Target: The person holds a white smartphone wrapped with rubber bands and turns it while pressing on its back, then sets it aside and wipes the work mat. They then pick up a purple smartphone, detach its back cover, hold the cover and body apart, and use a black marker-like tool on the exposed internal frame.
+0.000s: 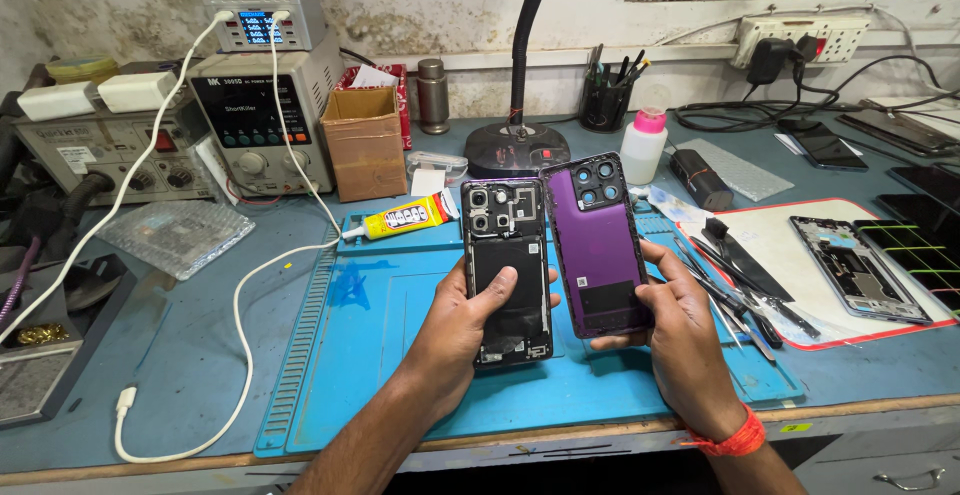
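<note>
My left hand (462, 330) grips an opened phone body (506, 267), back side up, with camera modules and a black battery exposed. My right hand (680, 327) holds the detached purple back cover (598, 245), inner side toward me, with camera cutouts at its top. The two parts are held side by side, upright and slightly apart, above a blue work mat (380, 355).
A yellow glue tube (400, 220) lies at the mat's far edge. Tweezers and tools (735, 290) lie to the right beside a red-edged mat with another opened phone (860, 267). Cardboard box (365, 143), power supply (255, 120), white cable (240, 355), lamp base (517, 145), white bottle (643, 145).
</note>
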The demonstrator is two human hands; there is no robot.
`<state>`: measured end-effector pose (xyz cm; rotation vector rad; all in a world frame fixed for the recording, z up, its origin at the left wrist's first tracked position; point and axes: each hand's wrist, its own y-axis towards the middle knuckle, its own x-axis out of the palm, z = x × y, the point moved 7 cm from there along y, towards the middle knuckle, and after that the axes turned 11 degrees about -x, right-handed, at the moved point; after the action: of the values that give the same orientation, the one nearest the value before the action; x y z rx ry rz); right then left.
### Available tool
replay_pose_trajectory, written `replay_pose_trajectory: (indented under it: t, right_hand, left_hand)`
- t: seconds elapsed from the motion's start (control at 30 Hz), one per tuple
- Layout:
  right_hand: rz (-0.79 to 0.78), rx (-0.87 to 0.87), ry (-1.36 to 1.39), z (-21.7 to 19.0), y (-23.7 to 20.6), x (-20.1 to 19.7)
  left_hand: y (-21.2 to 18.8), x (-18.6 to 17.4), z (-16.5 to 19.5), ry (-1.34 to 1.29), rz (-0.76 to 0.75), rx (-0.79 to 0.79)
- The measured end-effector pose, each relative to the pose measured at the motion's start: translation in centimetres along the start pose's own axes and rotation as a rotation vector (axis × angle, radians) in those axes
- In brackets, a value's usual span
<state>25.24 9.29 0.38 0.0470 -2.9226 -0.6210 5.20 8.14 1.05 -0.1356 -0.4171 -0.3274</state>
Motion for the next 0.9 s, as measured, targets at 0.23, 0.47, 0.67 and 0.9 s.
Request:
replay_pose_trajectory:
  t: [0.23,0.47,0.67,0.9]
  right_hand:
    - [-0.006,-0.004,0.012,0.0,0.1,0.0]
    - [-0.001,-0.001,0.016,0.1,0.0,0.0]
    - [0.005,0.008,0.002,0.0,-0.1,0.1]
    - [0.009,-0.012,0.016,0.0,-0.1,0.0]
  left_hand:
    - [0.2,-0.2,-0.1,-0.030,0.011,-0.022]
    - [0.3,-0.4,-0.3,-0.073,0.032,-0.057]
    - [0.5,-0.4,-0.6,-0.147,-0.033,-0.084]
    - [-0.1,-1.0,-2.8,-0.439,0.010,-0.129]
